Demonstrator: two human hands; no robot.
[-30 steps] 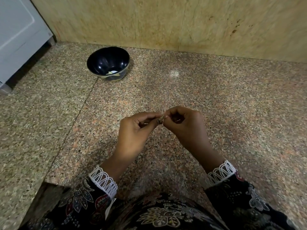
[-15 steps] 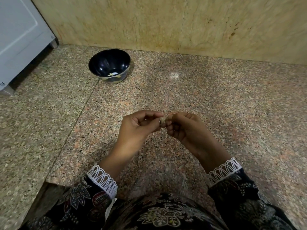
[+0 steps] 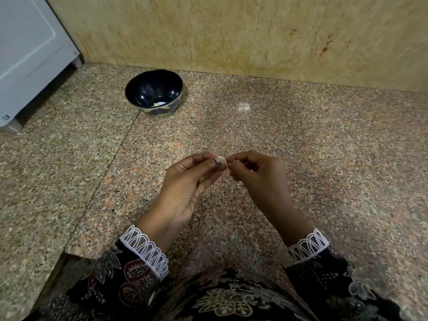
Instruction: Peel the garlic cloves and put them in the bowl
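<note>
Left hand [image 3: 185, 181] turned palm-up since earlier; both hands' fingers pinch garlic clove [image 3: 221, 160], long axis roughly left-right.

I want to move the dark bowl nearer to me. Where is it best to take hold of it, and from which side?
Probably best at the rim of the bowl, on its right side. It stands upright and open on the counter, so the rim is free for a thumb-and-finger pinch. A white appliance stands to its left, and the wall is just behind.
</note>
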